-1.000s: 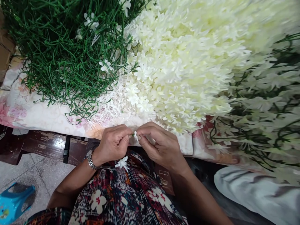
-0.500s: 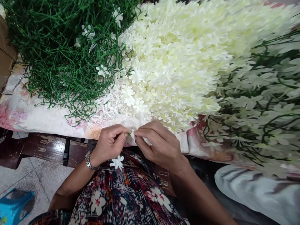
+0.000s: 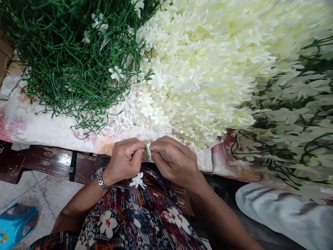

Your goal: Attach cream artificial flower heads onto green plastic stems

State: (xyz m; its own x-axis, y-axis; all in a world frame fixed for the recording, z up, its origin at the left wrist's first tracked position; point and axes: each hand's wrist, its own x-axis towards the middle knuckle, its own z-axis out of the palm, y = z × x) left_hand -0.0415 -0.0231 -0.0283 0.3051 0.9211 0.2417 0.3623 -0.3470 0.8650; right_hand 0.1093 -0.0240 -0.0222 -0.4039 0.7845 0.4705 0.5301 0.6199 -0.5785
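Above my lap, my left hand point(image 3: 127, 159) is closed in a pinch on a thin green artificial stem, of which only the tip shows. A white artificial flower point(image 3: 148, 152) sits at that tip, its edge between the thumb and fingers of my right hand point(image 3: 175, 160). Below my left hand hangs another white flower point(image 3: 137, 181); its link to the held stem is hidden. Beyond my hands lie a heap of green plastic stems point(image 3: 73, 66), a large pile of white flower heads point(image 3: 205, 80) and loose white stamens point(image 3: 126, 113).
Flowered green stems point(image 3: 293, 121) are heaped at the right. Floral cloth point(image 3: 52, 126) covers the work surface. A cardboard box point(image 3: 5, 52) stands at the far left, a blue stool point(image 3: 17, 225) on the floor, and a whitish fabric-like bundle point(image 3: 283, 215) at lower right.
The flower between my hands now faces more upright and shows more of its petals. The hanging flower has swung a little right. The view has shifted slightly.
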